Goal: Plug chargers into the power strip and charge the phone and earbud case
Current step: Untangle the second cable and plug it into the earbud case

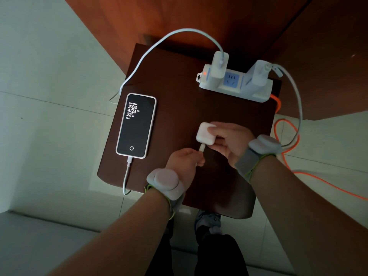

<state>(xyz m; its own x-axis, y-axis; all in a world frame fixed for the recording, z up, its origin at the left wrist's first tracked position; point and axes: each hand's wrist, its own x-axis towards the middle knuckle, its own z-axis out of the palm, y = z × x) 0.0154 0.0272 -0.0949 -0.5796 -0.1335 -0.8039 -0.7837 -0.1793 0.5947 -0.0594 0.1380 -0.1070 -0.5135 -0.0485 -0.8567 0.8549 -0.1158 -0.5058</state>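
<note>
A white power strip [235, 87] lies at the far right of a small dark wooden table [175, 92], with two white chargers plugged in: one at its left end [218, 68], one at its right end [258, 75]. The phone [136, 125] lies face up at the left with its screen lit, and a white cable is plugged into its bottom end. My right hand [229, 140] holds the white earbud case [205, 134] just above the table. My left hand [185, 159] pinches a white cable plug [201, 147] at the case's underside.
An orange power cord [286, 156] trails from the strip over the pale tiled floor on the right. The right charger's white cable [298, 108] hangs past the table's right edge. Brown wooden panels stand behind the table. My shoes show below the table's near edge.
</note>
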